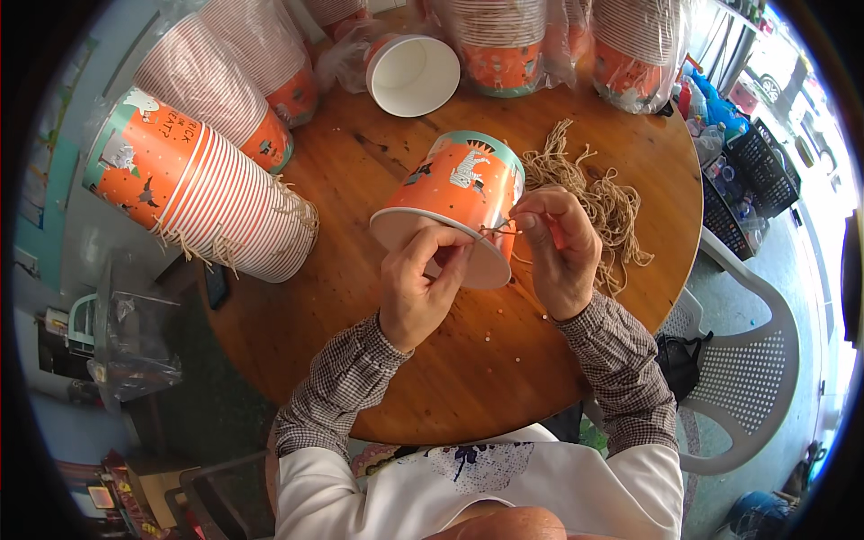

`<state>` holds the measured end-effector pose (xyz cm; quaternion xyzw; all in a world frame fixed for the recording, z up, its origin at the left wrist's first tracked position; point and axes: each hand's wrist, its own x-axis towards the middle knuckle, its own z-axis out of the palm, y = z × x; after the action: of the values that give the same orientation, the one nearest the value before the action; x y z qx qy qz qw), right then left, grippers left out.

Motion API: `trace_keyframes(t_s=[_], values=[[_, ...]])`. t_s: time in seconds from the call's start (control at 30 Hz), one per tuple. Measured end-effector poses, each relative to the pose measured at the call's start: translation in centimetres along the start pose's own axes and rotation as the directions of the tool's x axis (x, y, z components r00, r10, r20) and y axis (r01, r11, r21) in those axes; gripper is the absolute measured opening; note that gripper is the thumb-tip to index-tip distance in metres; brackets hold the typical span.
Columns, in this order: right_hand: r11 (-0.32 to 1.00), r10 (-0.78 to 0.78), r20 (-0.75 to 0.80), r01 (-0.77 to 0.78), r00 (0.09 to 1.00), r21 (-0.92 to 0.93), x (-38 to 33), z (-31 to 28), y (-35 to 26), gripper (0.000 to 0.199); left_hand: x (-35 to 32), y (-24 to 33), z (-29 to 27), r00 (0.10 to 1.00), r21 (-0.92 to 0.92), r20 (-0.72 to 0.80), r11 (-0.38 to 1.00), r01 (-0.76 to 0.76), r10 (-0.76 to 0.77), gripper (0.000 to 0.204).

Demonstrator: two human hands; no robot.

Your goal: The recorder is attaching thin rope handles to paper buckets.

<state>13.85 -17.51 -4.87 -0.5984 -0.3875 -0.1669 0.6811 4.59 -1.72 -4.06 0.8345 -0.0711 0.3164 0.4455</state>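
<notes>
An orange paper bucket (pixel 459 184) with a green band and Halloween figures lies tilted on the table, its open mouth toward me. My left hand (pixel 423 281) is closed at the mouth, fingers at the rim and partly inside. On the bucket's right side, close to the rim, a short piece of tan twine (pixel 500 230) runs across the wall. My right hand (pixel 556 245) pinches that twine between thumb and forefinger. Just beyond the right hand lies a loose heap of the same twine (pixel 589 202).
A long stack of nested orange buckets (pixel 229 202) with twine ends sticking out lies at the left. Plastic-wrapped stacks (pixel 499 45) line the back of the round wooden table (pixel 360 387). One bucket (pixel 414 76) shows its white inside. A grey plastic chair (pixel 747 369) stands at right.
</notes>
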Motion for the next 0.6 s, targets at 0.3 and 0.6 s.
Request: trace_keyframes(t_s=[0.3,0.6], values=[[0.995,-0.093,0.144,0.098,0.985,-0.026,0.3,-0.1,-1.4,0.016,1.5,1.9,-0.1,0.931,0.472,0.058,0.811,-0.345,0.361,0.023],[0.958,0.281,0.272,-0.287,0.92,-0.017,0.2,-0.1,-1.5,0.022,2.9,0.8,-0.9,0.935,0.456,0.014,0.83,-0.321,0.354,0.012]])
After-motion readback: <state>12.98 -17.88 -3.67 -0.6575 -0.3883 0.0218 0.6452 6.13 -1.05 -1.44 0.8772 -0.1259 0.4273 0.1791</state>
